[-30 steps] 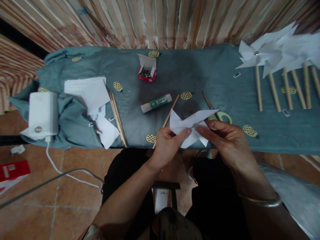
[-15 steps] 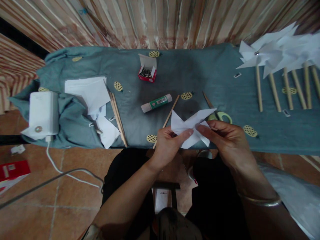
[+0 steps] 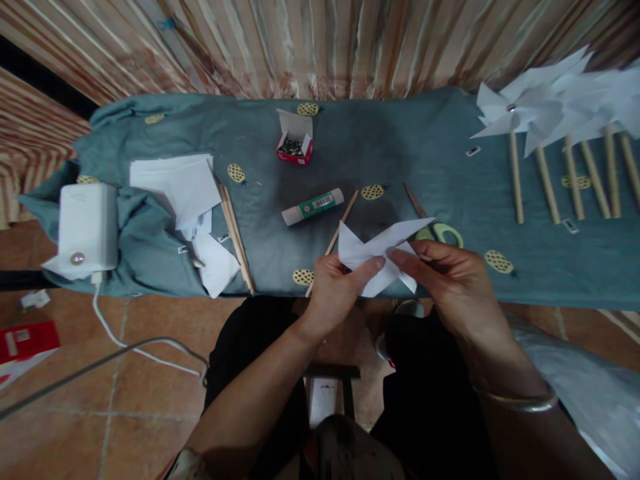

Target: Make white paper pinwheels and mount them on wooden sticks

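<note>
Between my hands is a white paper pinwheel (image 3: 370,250), its blades folded in toward the middle. My left hand (image 3: 337,287) pinches it from the left, thumb pressed near the centre. From the right, my right hand (image 3: 445,273) grips it with thumb and fingers closed at the centre. Part of the paper is hidden behind my fingers. A wooden stick (image 3: 345,217) lies on the cloth just beyond my left hand. Green-handled scissors (image 3: 447,233) rest behind my right hand, and a glue stick (image 3: 313,207) lies farther left.
An open red box of metal pins (image 3: 295,148) stands at the back. Finished pinwheels on sticks (image 3: 543,107) lie at the right. Left are stacked paper sheets (image 3: 173,187), several loose sticks (image 3: 235,240) and a white device (image 3: 87,223) with a cable, on the green cloth (image 3: 380,133).
The pinwheel and both hands have shifted very slightly left. My right thumb has moved a little closer to the pinwheel's centre. Both hands keep their grip.
</note>
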The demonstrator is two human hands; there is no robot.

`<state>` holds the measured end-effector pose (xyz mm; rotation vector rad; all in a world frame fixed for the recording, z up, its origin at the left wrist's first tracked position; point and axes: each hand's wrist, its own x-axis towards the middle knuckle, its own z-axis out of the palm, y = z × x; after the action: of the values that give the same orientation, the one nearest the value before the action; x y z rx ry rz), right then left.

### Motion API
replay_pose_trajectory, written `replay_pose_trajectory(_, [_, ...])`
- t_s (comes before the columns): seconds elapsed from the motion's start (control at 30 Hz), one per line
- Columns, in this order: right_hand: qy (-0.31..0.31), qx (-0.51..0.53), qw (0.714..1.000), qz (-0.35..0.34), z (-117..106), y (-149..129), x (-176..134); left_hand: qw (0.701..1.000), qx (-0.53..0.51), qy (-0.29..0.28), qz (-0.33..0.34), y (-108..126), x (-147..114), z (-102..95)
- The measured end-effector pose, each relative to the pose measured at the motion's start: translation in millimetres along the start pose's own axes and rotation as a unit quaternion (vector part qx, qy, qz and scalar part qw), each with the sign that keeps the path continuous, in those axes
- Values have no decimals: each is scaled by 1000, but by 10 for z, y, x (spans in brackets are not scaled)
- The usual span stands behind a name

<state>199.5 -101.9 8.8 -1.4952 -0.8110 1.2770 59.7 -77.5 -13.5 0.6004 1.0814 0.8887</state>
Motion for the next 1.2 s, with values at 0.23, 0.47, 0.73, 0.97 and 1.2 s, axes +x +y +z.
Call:
replay_pose_trajectory(0.23, [-47, 44, 998, 27, 3, -18, -3, 1000, -4, -9, -2, 10, -3, 8])
replay_pose_trajectory(0.47, [-46, 43, 998, 25, 10, 53, 44, 1000, 10, -13, 11, -2, 21, -38])
replay_pose_trajectory(0.73, [-36, 25, 999, -12, 1, 63, 62, 999, 19, 10, 30, 79, 13, -51])
replay_pose_trajectory(0.97, [120, -111, 979, -121, -208, 119, 212, 984, -35, 102, 139, 340, 130, -210])
replay_pose_trajectory(1.2, [123, -353, 905, -206, -179, 169, 213, 985, -44, 100, 131, 364, 135, -268])
